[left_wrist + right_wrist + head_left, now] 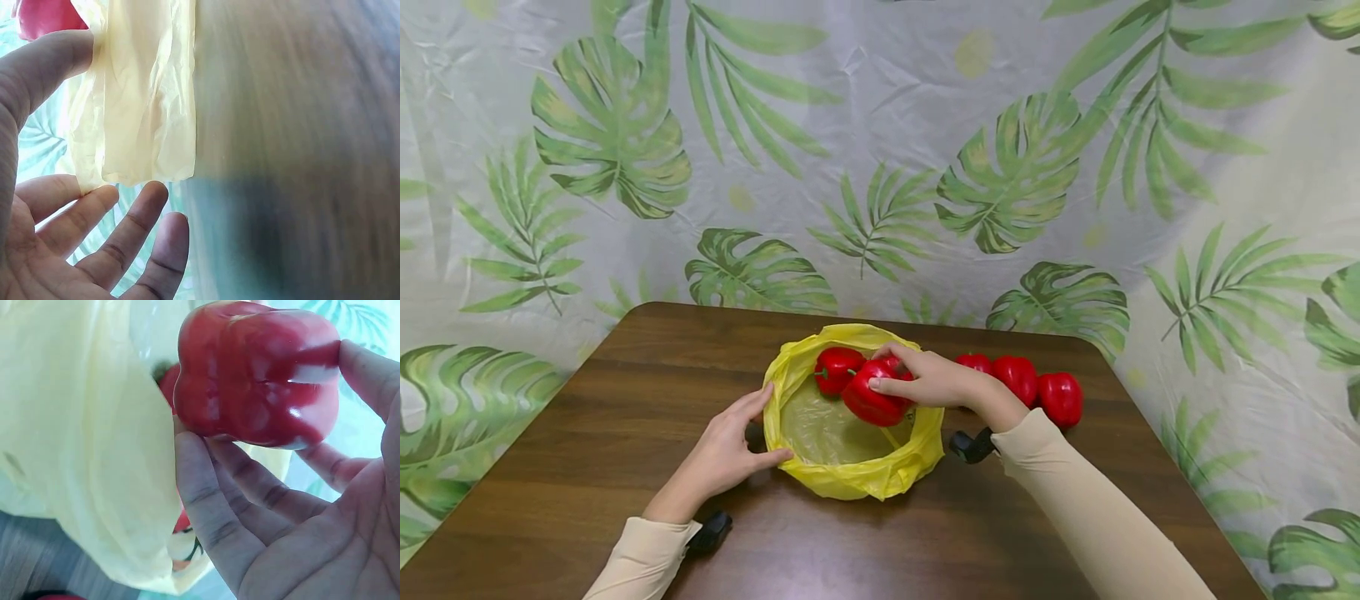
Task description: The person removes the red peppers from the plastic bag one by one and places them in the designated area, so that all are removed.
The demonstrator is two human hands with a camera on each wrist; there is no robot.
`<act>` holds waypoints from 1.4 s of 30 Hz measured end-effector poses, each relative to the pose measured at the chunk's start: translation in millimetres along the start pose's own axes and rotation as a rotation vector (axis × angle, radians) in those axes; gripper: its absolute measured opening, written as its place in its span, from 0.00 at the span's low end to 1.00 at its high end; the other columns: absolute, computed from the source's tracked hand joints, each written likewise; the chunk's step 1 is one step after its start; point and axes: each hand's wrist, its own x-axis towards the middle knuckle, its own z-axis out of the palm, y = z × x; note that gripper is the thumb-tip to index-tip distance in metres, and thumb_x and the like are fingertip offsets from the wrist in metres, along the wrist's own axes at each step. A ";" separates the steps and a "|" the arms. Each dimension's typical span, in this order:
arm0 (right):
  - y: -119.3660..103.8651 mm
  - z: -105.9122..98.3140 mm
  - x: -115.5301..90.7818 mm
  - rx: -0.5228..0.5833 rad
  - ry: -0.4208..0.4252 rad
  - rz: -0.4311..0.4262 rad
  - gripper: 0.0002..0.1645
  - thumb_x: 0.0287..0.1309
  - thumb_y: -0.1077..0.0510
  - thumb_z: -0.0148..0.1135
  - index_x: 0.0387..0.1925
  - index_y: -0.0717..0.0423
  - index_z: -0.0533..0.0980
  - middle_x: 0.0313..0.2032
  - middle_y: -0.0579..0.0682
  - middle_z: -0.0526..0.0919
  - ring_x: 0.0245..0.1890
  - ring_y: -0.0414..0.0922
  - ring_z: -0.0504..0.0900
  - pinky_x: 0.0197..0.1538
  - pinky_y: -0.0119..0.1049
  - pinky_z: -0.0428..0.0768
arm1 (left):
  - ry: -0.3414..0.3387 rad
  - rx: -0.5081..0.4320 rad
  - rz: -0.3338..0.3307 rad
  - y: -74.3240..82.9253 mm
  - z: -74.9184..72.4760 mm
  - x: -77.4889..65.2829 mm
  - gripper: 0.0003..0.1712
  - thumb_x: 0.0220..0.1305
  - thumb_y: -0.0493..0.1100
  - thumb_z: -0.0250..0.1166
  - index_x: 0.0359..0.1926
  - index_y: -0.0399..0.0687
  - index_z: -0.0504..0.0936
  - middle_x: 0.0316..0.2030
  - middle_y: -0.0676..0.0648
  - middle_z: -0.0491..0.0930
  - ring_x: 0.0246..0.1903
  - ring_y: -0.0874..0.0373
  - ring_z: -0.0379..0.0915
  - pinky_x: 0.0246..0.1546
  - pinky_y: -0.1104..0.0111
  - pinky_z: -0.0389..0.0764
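Note:
Over the round opening of a yellow plastic bag (928, 458), my right hand (928, 379) grips a glossy red bell pepper (876, 396) between thumb and fingers. The right wrist view shows the lobed end of this held bell pepper (256, 375) up close. Inside the bag lies another red bell pepper (837, 371) with a green stem; more red shows behind the right fingers. My left hand (722, 450) is at the bag's left side, thumb and fingers spread along its rim. Its fingers (147, 212) look extended beside the pale plastic in the left wrist view.
To the right of the bag, several red bell peppers (1060, 400) stand in a row on the dark wooden table (625, 417). A leaf-patterned cloth (880, 167) hangs behind the table. Each wrist carries a black strap-on device (711, 532).

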 end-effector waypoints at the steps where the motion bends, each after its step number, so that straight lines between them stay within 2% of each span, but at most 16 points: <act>1: 1.4 -0.8 -2.3 0.004 0.005 0.006 0.34 0.75 0.33 0.61 0.73 0.42 0.68 0.61 0.50 0.82 0.58 0.48 0.82 0.60 0.47 0.83 | 0.000 0.000 0.000 0.0 0.0 0.0 0.60 0.53 0.53 0.86 0.80 0.36 0.66 0.73 0.35 0.74 0.51 0.49 0.82 0.54 0.50 0.84; 6: 8.4 -5.8 -13.9 0.045 0.027 0.005 0.35 0.75 0.35 0.61 0.73 0.43 0.66 0.59 0.54 0.81 0.52 0.48 0.84 0.52 0.43 0.87 | -0.003 -0.004 0.001 0.0 -0.2 0.2 0.60 0.53 0.52 0.86 0.80 0.36 0.66 0.73 0.34 0.74 0.51 0.50 0.82 0.53 0.50 0.84; 12: 15.5 -11.2 -29.3 0.068 0.079 0.012 0.34 0.76 0.36 0.61 0.74 0.42 0.65 0.63 0.56 0.81 0.51 0.49 0.86 0.52 0.44 0.88 | -0.004 -0.004 -0.002 -0.9 0.1 0.2 0.60 0.53 0.52 0.86 0.80 0.36 0.66 0.73 0.35 0.74 0.51 0.50 0.82 0.51 0.53 0.84; 19: 27.5 -15.5 -47.8 0.127 0.138 0.017 0.35 0.76 0.37 0.61 0.75 0.43 0.64 0.63 0.59 0.81 0.51 0.50 0.86 0.46 0.43 0.89 | 0.000 -0.012 0.005 0.0 0.8 0.9 0.60 0.53 0.52 0.86 0.80 0.36 0.67 0.73 0.35 0.74 0.51 0.48 0.82 0.44 0.62 0.83; 26: 38.5 -19.7 -65.0 0.163 0.180 0.029 0.36 0.77 0.38 0.62 0.75 0.46 0.63 0.64 0.62 0.79 0.52 0.51 0.86 0.48 0.44 0.90 | -0.005 -0.054 0.001 1.6 -0.8 2.1 0.60 0.53 0.52 0.86 0.80 0.37 0.66 0.74 0.35 0.73 0.52 0.48 0.82 0.36 0.71 0.82; 35: 52.2 -19.9 -84.9 0.170 0.232 0.058 0.35 0.76 0.36 0.61 0.74 0.43 0.63 0.61 0.58 0.80 0.53 0.51 0.85 0.49 0.43 0.89 | -0.015 -0.099 -0.008 5.2 -2.6 1.9 0.60 0.54 0.52 0.86 0.81 0.39 0.65 0.75 0.35 0.72 0.53 0.48 0.81 0.36 0.68 0.86; 42: 63.4 -16.7 -103.3 0.148 0.264 0.083 0.36 0.77 0.37 0.61 0.75 0.45 0.62 0.61 0.58 0.81 0.53 0.49 0.84 0.48 0.41 0.87 | -0.016 -0.097 -0.011 10.5 -3.5 1.2 0.60 0.54 0.52 0.86 0.82 0.41 0.65 0.75 0.36 0.72 0.54 0.49 0.81 0.37 0.68 0.86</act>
